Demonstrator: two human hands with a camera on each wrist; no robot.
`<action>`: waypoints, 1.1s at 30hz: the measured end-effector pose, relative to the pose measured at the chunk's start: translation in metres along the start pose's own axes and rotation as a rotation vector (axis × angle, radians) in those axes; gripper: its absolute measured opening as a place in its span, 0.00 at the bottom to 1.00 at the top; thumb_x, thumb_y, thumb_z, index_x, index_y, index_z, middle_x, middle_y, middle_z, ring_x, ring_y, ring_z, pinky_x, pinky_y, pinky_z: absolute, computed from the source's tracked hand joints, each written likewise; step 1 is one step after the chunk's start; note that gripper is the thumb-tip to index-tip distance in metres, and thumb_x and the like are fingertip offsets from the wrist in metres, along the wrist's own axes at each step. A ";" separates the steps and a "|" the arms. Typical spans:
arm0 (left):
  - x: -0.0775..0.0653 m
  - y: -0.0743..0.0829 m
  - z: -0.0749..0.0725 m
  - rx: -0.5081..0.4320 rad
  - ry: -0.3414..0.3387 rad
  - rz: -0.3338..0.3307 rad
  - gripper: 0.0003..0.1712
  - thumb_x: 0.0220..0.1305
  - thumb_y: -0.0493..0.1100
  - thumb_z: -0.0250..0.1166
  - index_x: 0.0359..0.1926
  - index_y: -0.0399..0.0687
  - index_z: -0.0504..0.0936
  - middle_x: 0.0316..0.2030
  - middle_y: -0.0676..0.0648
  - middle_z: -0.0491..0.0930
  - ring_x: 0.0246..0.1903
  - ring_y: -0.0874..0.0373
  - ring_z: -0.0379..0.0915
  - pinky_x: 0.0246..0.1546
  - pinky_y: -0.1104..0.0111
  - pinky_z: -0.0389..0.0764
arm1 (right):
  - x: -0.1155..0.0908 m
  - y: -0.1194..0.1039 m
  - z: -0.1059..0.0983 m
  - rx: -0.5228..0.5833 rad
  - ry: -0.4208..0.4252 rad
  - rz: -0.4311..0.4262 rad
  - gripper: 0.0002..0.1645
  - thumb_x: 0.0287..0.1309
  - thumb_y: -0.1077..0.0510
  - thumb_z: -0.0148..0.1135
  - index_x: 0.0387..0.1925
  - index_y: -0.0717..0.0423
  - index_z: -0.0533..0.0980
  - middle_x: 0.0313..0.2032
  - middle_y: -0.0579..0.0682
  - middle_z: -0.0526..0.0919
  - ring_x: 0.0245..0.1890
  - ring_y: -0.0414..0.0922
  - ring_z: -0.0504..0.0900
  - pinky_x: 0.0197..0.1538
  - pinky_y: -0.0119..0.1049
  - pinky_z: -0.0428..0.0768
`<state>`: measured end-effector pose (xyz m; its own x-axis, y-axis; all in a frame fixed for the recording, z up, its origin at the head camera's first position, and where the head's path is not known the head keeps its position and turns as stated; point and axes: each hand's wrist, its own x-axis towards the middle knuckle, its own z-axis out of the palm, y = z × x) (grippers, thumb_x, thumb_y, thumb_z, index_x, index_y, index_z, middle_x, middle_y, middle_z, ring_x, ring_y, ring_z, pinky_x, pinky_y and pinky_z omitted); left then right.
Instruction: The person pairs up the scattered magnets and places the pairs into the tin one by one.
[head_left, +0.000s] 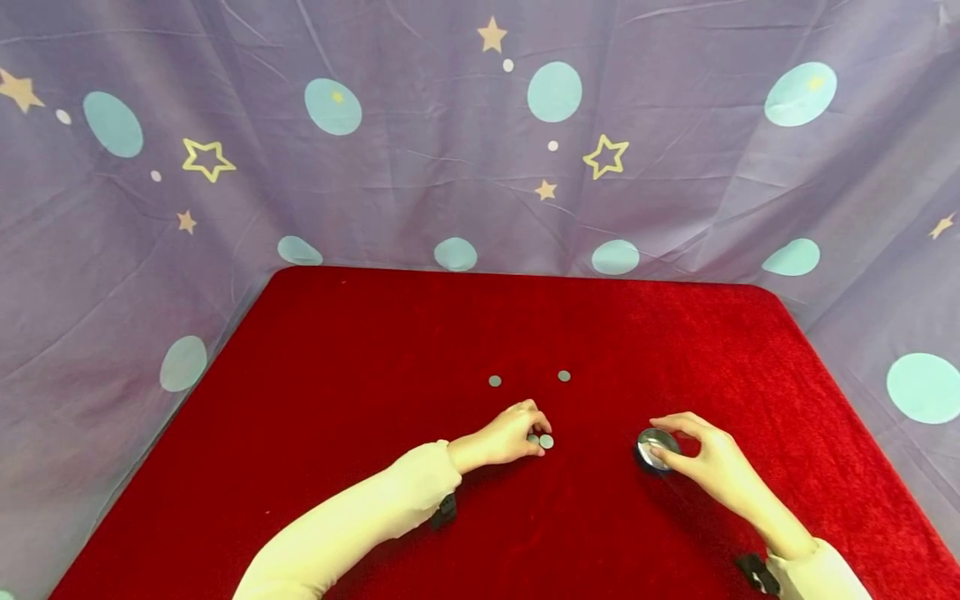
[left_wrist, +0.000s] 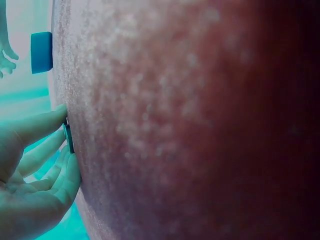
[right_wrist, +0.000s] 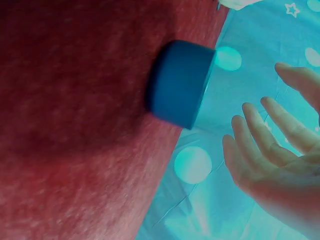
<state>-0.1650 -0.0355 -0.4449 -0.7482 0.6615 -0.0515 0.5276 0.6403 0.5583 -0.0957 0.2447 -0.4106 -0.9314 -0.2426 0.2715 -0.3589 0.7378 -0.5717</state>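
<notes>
In the head view my left hand is down at the cloth, with thumb and fingertips around two small, pale grey, coin-like discs. The left wrist view shows one thin dark disc edge-on between the fingertips; whether they pinch it is unclear. My right hand hovers over a small round bowl, thumb and index finger spread apart above its rim. Seen from the right wrist, the bowl stands upright, dark blue outside, and the fingers of the right hand stay apart from it.
Two more discs, one at left and one at right, lie flat beyond the left hand. Red plush cloth covers the table. A lilac curtain printed with stars and ovals surrounds the back and sides.
</notes>
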 end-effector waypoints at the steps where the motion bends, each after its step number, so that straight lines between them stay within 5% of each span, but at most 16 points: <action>1: 0.001 0.000 0.000 0.003 0.001 0.001 0.15 0.49 0.41 0.67 0.40 0.43 0.79 0.32 0.52 0.68 0.33 0.62 0.68 0.36 0.77 0.69 | -0.002 0.001 -0.001 -0.006 0.005 0.005 0.19 0.44 0.57 0.67 0.41 0.57 0.77 0.39 0.45 0.78 0.40 0.41 0.76 0.41 0.44 0.74; 13: 0.005 0.002 0.000 0.093 -0.018 0.074 0.11 0.48 0.41 0.68 0.35 0.44 0.80 0.31 0.51 0.72 0.30 0.63 0.69 0.33 0.79 0.69 | -0.013 0.014 -0.003 -0.015 0.042 0.030 0.22 0.38 0.58 0.71 0.41 0.54 0.77 0.40 0.45 0.77 0.43 0.29 0.71 0.41 0.37 0.75; 20: 0.008 0.002 -0.002 0.160 -0.050 0.121 0.10 0.47 0.40 0.68 0.33 0.44 0.81 0.29 0.52 0.73 0.30 0.64 0.70 0.33 0.79 0.69 | -0.014 0.021 -0.001 0.006 0.037 0.045 0.24 0.37 0.57 0.71 0.42 0.55 0.77 0.41 0.47 0.77 0.43 0.28 0.70 0.42 0.17 0.65; 26: 0.011 0.005 -0.007 0.184 -0.101 0.128 0.10 0.48 0.40 0.68 0.34 0.42 0.81 0.29 0.52 0.75 0.30 0.64 0.70 0.32 0.80 0.69 | -0.014 0.029 0.000 0.018 0.005 0.056 0.27 0.36 0.59 0.71 0.44 0.60 0.75 0.41 0.52 0.78 0.37 0.42 0.76 0.36 0.32 0.75; 33: 0.013 0.007 -0.010 0.210 -0.113 0.133 0.10 0.47 0.39 0.67 0.34 0.42 0.82 0.28 0.52 0.77 0.28 0.65 0.71 0.29 0.82 0.69 | -0.013 0.036 0.000 0.123 -0.097 0.112 0.33 0.38 0.56 0.71 0.49 0.65 0.71 0.45 0.59 0.76 0.39 0.49 0.77 0.39 0.36 0.77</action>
<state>-0.1746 -0.0265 -0.4334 -0.6233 0.7771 -0.0876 0.6990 0.6038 0.3832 -0.0971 0.2743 -0.4348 -0.9653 -0.2276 0.1280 -0.2519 0.6825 -0.6861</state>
